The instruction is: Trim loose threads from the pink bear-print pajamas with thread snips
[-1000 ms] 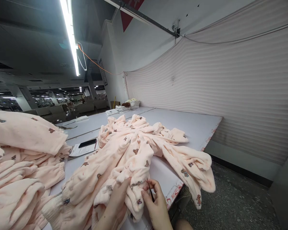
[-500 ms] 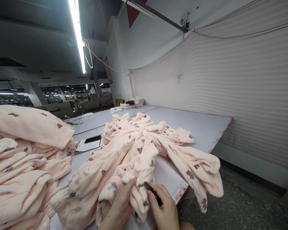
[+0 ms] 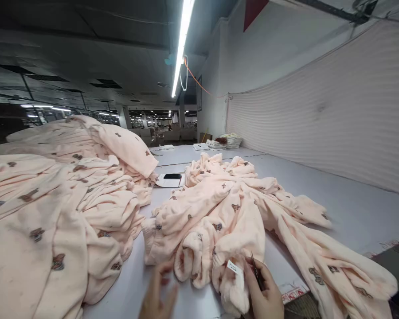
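Observation:
A pale pink fleece garment with small brown bear prints lies crumpled on the white table. A white label sticks out of its near edge. My right hand rests at that edge beside the label, fingers closed round a thin dark tool. My left hand hovers over the bare table just left of the garment, fingers spread and blurred, holding nothing.
A tall stack of the same pink garments fills the left side. A black phone lies on papers behind it. Folded white items sit far back. A striped fabric curtain hangs along the right; the table edge drops to the floor.
The view has swung left. My left hand has let go of the garment and lifted off to the left. A white label now shows beside my right hand.

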Action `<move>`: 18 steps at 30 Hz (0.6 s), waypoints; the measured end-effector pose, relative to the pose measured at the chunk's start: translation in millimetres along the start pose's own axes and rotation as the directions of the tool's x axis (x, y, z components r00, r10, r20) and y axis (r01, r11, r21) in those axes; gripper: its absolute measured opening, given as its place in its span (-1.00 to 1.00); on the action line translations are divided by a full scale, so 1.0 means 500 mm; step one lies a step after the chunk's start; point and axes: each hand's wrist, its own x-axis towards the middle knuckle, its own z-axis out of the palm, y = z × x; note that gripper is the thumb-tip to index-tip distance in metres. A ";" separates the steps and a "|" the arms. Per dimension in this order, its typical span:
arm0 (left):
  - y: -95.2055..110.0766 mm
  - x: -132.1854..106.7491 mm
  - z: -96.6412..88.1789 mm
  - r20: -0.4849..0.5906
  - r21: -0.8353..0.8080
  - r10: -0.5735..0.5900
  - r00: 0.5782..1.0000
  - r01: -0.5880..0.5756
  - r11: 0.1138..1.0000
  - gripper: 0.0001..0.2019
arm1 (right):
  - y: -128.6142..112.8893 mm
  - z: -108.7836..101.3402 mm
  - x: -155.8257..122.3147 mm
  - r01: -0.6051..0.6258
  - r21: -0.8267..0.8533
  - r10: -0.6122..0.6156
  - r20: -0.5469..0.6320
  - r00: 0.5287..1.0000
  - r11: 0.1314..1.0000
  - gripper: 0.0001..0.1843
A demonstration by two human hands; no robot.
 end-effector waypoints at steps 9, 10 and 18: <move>0.024 0.129 -0.129 0.040 -0.040 -0.120 0.992 0.121 0.992 -0.64 | -0.031 0.044 -0.045 0.038 -0.055 -0.038 0.007 0.999 0.998 -0.47; 0.036 0.120 -0.122 0.097 -0.093 -0.105 0.990 0.114 0.989 -0.67 | -0.029 0.049 -0.052 0.050 -0.061 -0.051 -0.009 0.999 0.997 -0.48; 0.074 0.069 -0.102 0.145 -0.256 -0.078 0.986 0.114 0.960 -0.67 | -0.062 0.092 -0.058 0.230 -0.119 -0.225 0.059 0.973 0.966 -0.53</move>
